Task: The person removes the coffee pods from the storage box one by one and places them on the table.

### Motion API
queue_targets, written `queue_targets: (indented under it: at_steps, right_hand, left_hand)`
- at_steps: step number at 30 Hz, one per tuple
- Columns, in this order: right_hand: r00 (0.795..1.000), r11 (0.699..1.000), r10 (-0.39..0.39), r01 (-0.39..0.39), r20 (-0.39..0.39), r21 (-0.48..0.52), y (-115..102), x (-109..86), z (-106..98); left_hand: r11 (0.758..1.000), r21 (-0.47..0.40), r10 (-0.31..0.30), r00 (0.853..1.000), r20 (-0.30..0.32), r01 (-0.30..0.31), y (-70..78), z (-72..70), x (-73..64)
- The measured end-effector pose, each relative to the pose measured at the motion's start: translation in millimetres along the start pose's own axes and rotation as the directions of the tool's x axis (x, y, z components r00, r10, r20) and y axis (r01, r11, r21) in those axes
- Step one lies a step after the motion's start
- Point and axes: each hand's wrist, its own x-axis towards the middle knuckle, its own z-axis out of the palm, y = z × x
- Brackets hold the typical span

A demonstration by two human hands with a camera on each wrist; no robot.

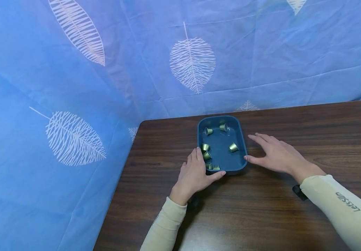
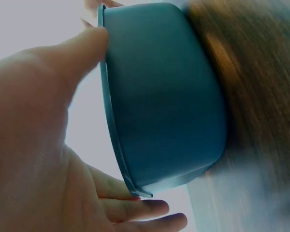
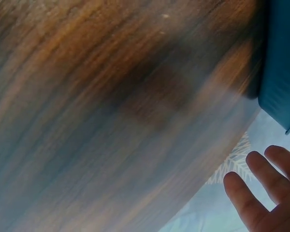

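Observation:
A dark blue rectangular plastic bin (image 1: pixel 224 157) stands on the table, with several gold-green coffee capsules (image 1: pixel 233 147) lying loose inside, most of them along its left side. My left hand (image 1: pixel 194 174) is at the bin's near left corner. Its straight fingers lie along the left rim, and the thumb (image 2: pixel 89 46) touches the near rim in the left wrist view. To the right of the bin is my right hand (image 1: pixel 276 153), its fingers spread and extended. The right thumb tip is right at the bin's right rim, while the other fingers (image 3: pixel 266 174) stand apart from the wall.
The dark wood-grain table (image 1: pixel 293 209) has its left edge to the left of the bin and its far edge just behind it. A blue cloth (image 1: pixel 149 52) with white leaf prints hangs behind and to the left.

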Motion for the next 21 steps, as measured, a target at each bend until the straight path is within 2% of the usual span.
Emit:
queue_targets:
  at_steps: [3, 6, 11, 15, 21]
  right_hand:
    - [1.0, 1.0, -0.025, 0.025, -0.012, -0.013, -3, 1.7, -4]
    - [0.996, 0.996, -0.081, 0.079, -0.049, -0.037, -10, 5.8, -13]
    - [0.97, 0.972, -0.22, 0.209, -0.1, -0.109, -33, 20.7, -27]
    - [0.958, 0.95, -0.277, 0.263, -0.068, -0.169, -51, 36.1, -27]
    - [0.963, 0.938, -0.268, 0.266, 0.02, -0.224, -63, 51.1, -14]
  left_hand:
    - [1.0, -0.005, -0.008, 1.0, 0.012, 0.008, -0.2, 0.9, 1.0]
    - [1.0, -0.006, -0.008, 1.0, 0.015, 0.008, -0.5, 0.9, 1.4]
    - [1.0, -0.026, -0.004, 1.0, 0.008, 0.004, -0.4, -2.1, 1.2]
    - [0.998, -0.054, -0.011, 1.0, 0.008, 0.012, 0.0, -1.1, 0.6]
    - [0.999, -0.039, -0.019, 1.0, 0.014, 0.019, 2.7, 3.3, -1.8]
